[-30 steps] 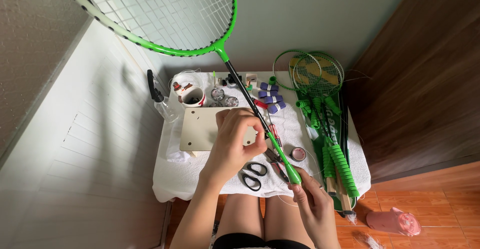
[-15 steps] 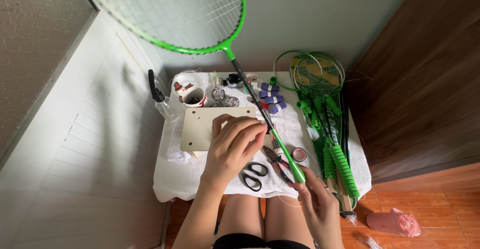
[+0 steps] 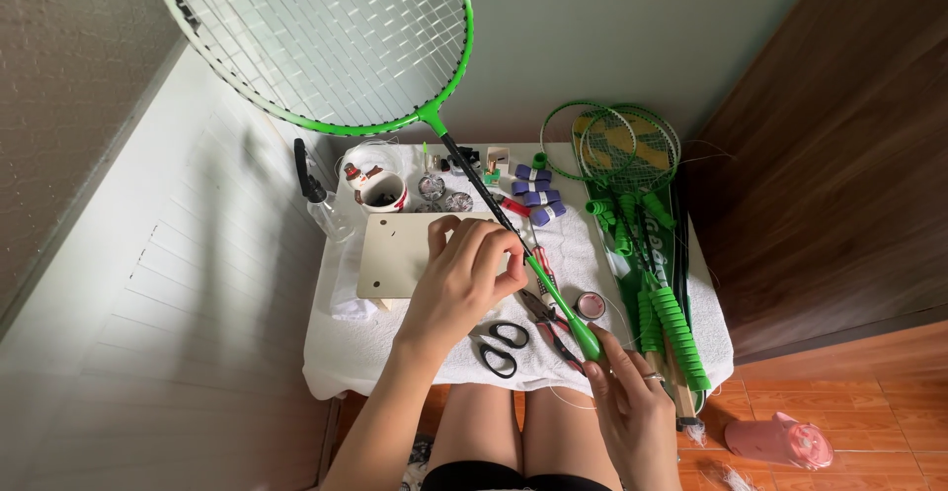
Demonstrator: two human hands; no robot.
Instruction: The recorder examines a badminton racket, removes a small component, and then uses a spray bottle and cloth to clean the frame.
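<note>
A green badminton racket is held up over a small table, its strung head at the top left and its dark shaft slanting down to a green cone. My right hand grips the racket at that cone near the table's front edge. My left hand pinches the shaft higher up, fingers closed around it, above a beige board. Black-handled scissors and pliers lie on the white towel between my hands.
Several green rackets lie stacked along the table's right side. Purple grip rolls, a mug, small jars and a round pink tin sit behind. A pink object lies on the floor at right. Walls close in left and back.
The racket head has swung to the right and its shaft stands steeper. My left hand has slid along the shaft; my right hand keeps its hold at the cone.
</note>
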